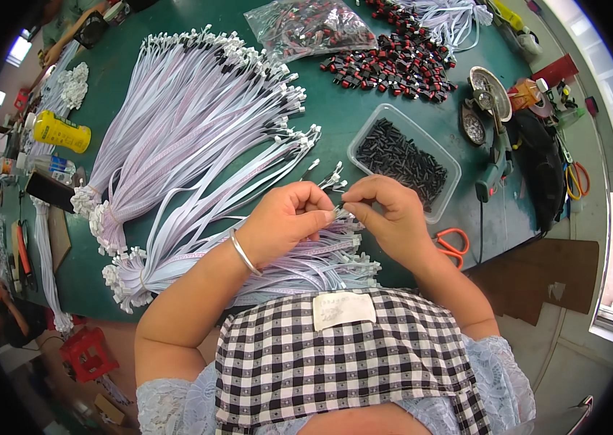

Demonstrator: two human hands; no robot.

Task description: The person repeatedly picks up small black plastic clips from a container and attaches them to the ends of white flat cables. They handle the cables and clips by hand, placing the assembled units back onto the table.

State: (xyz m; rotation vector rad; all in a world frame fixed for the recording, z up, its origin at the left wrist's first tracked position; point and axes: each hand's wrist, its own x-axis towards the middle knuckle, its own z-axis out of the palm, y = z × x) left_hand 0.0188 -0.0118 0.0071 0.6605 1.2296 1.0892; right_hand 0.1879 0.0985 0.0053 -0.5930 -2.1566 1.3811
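Note:
My left hand, with a silver bangle on the wrist, and my right hand meet above the green table, fingertips pinched together on the end of a thin pale ribbon cable. Whether a small part sits between the fingers I cannot tell. Under my hands lies a pile of finished ribbon cables with white connectors. Just beyond my right hand stands a clear plastic tray of small black parts.
A large fan of lilac ribbon cables covers the table's left. Red-and-black parts and a clear bag lie at the back. Orange scissors, a powered hand tool and a yellow bottle are nearby.

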